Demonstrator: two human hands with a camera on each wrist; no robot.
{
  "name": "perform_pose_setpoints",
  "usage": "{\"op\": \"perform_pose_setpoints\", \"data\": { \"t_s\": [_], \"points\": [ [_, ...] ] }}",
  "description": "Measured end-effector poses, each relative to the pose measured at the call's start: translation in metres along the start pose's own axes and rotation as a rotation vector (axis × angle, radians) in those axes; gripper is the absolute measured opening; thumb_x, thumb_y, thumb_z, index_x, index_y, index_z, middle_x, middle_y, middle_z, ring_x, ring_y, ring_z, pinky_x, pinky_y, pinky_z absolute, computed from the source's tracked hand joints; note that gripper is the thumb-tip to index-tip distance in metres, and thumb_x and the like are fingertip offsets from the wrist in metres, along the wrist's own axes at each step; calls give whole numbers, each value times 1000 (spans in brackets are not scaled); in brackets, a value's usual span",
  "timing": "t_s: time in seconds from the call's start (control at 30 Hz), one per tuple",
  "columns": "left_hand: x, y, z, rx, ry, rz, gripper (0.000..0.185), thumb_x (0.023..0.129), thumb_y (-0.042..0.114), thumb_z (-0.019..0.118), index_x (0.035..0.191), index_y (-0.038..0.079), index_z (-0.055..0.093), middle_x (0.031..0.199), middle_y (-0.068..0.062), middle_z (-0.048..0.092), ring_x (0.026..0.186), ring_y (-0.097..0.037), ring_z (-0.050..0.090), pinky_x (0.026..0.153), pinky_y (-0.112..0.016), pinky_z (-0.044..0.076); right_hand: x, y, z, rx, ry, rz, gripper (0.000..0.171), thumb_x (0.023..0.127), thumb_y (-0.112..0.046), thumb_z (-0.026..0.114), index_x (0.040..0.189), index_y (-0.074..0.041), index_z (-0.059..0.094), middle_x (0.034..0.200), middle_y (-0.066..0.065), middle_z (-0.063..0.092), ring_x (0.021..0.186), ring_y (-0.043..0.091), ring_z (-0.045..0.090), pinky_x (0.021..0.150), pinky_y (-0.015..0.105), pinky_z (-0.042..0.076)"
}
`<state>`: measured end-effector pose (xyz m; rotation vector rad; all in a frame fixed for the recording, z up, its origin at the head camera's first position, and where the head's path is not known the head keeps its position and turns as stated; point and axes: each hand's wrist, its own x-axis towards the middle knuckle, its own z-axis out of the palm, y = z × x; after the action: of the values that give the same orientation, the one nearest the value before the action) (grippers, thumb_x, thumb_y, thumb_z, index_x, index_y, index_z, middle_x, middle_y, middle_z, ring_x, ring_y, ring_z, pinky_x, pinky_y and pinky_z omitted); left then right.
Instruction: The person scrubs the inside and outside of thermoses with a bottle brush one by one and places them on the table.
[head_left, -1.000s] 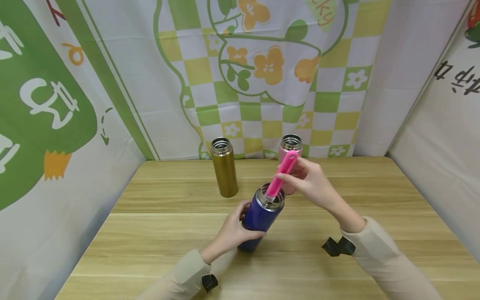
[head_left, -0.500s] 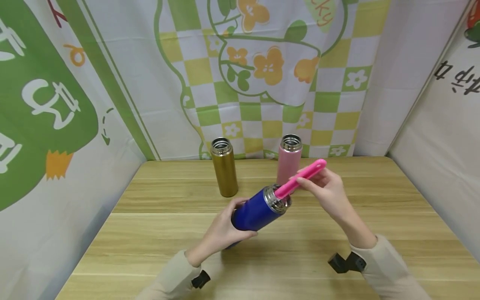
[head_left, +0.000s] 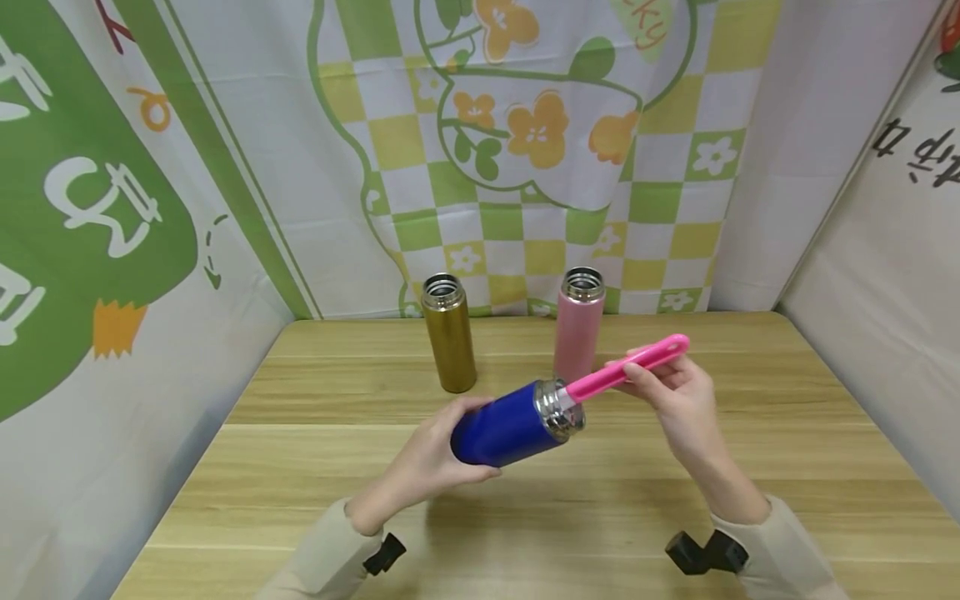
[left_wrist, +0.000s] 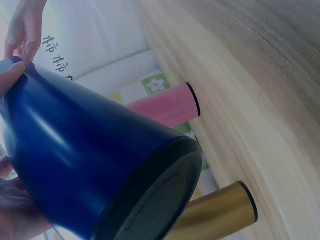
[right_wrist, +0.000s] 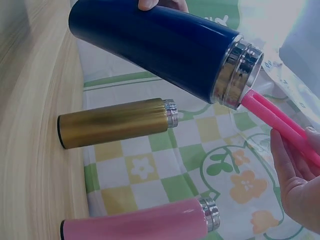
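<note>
While the left hand point(head_left: 431, 462) grips the dark blue steel flask point(head_left: 510, 423), held tilted clear above the pale wooden table point(head_left: 300, 467), the right hand point(head_left: 675, 400) pinches the bright pink plastic brush handle point(head_left: 626, 370), whose lower end sits inside the flask mouth. A gold cylindrical flask point(head_left: 447, 333) and a pink cylindrical flask point(head_left: 578, 323) stand upright behind, well apart.

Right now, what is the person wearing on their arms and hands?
Both hands are bare: no gloves or rings show on the left hand or the right hand. Each arm has a long, plain beige sleeve reaching to the wrist. A small black gadget is strapped under the left wrist, and another black one sits under the right wrist.
</note>
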<state>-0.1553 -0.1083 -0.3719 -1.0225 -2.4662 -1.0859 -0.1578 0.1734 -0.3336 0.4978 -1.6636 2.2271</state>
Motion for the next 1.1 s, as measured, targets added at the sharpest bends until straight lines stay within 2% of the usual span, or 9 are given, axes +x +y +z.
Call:
{"op": "perform_pose_setpoints", "data": {
  "t_s": [0.1,0.27,0.6,0.93,1.1],
  "points": [
    [-2,0,-3,20,-7,6,73,56,23,83,118,7,48,113,-7,56,102,-20,54,81,-38,46,-1,-6,-2,48,39,8,11,83,5,55,94,7,55,83,11,66,79,21,65,71,33,50],
    [-7,-2,-7,43,-13,0,72,56,22,82,118,6,48,115,-5,55,103,-20,53,82,-38,46,0,-12,-13,165,67,-19,15,83,12,49,93,5,58,83,12,66,79,21,65,70,32,50],
    [-10,0,-14,86,-52,-16,72,58,25,81,119,6,48,114,-7,55,103,-21,52,82,-40,45,-2,-15,-23,144,131,13,11,83,8,52,90,4,59,83,12,66,79,22,65,70,31,50],
    [-13,-1,-18,160,-43,62,73,58,26,81,120,6,49,112,-5,56,101,-21,53,82,-40,45,-7,-20,-34,189,140,13,11,83,10,50,89,5,59,81,14,66,76,22,65,69,31,50],
    [-14,-1,-20,188,-47,89,73,58,30,80,119,4,50,112,-5,56,100,-21,53,82,-40,45,-8,-22,-41,234,162,42,11,83,10,50,87,5,59,80,14,66,74,21,65,68,29,50]
  ]
}}
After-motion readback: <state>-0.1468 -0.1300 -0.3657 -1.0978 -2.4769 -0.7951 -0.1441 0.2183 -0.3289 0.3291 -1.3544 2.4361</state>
